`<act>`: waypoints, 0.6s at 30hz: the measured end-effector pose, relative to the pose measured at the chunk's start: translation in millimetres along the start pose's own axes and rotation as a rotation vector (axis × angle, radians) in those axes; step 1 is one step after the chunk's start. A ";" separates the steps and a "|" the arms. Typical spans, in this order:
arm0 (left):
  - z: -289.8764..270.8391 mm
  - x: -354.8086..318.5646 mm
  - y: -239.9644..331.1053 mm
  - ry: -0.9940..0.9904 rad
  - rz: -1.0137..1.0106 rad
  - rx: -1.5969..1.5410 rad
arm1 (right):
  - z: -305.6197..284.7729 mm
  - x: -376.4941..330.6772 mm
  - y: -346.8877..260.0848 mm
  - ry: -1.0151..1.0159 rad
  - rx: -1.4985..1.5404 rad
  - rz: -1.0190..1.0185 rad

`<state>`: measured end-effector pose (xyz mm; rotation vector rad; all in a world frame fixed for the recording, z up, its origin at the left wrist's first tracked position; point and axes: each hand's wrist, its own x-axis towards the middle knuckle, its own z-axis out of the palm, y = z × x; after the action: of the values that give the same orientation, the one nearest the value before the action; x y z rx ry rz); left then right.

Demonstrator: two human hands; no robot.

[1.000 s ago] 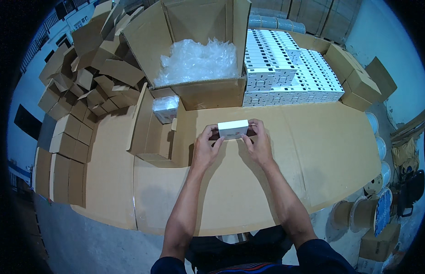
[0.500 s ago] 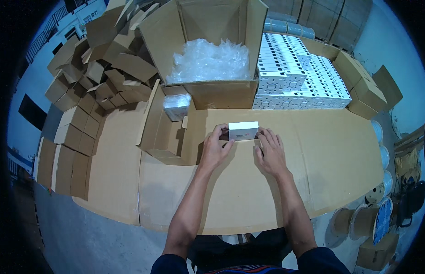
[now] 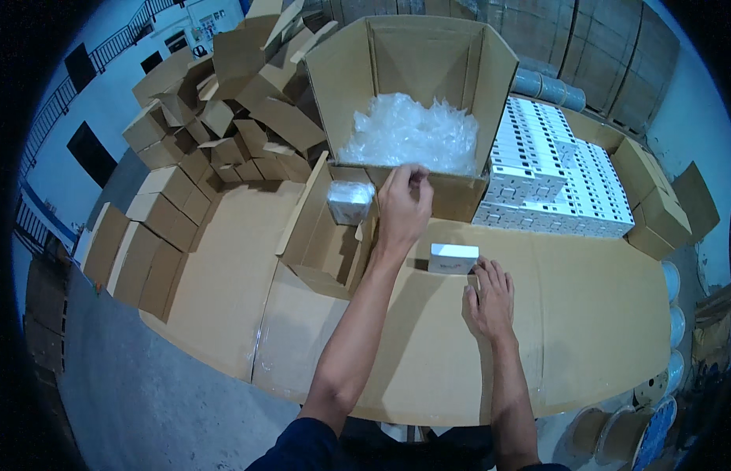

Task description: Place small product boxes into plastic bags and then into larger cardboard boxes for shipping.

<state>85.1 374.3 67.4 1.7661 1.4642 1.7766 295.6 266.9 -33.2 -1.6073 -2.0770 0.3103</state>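
With twelve o'clock at the top of the view, closed brown cartons [image 3: 163, 224] line the table's left end at nine o'clock, and a jumble of opened boxes [image 3: 287, 122] rises behind them at ten to eleven. Just left of the middle, toward nine, an open carton [image 3: 307, 216] holds one clear-wrapped packet [image 3: 350, 204] near its far end.

The left hand [image 3: 405, 206] hangs close to twelve, in front of the large carton [image 3: 456, 192], whose mouth shows a heap of clear plastic [image 3: 416, 129]. Its fingers are curled and drawn narrow; whether they pinch anything or touch the carton's edge cannot be told.

The small white box [image 3: 453, 261] stands on the brown table [image 3: 593, 314] between three and four o'clock, its near face toward the person. At its right end, nearer four, the right hand [image 3: 493, 298] has its fingers loosely spread, not closed round the box; the fingertips are at its side, though contact is hard to make out.

As for progress, a single wrapped packet is visible in the open carton, while the white box on the table shows no wrapping. Many similar white boxes remain in the stack [image 3: 566, 206] at two o'clock, so the work appears to be at an early point. Further right, at three, stand more brown cartons.
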 end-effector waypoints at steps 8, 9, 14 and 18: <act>63.0 204.2 -35.7 0.008 0.193 0.317 | -17.5 21.5 24.0 -0.002 0.021 0.063; 68.4 221.2 -45.1 0.001 0.198 0.313 | -19.1 23.1 29.9 -0.001 0.016 0.072; 69.1 271.9 -85.6 -0.459 0.167 0.926 | -26.3 30.3 41.3 0.028 0.024 0.049; 73.1 284.9 -78.6 -0.630 0.007 0.921 | -31.0 34.0 50.4 0.035 0.021 0.043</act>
<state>42.7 659.0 166.3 2.3728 2.0710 0.3697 347.5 309.7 -21.9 -1.6353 -2.0085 0.3158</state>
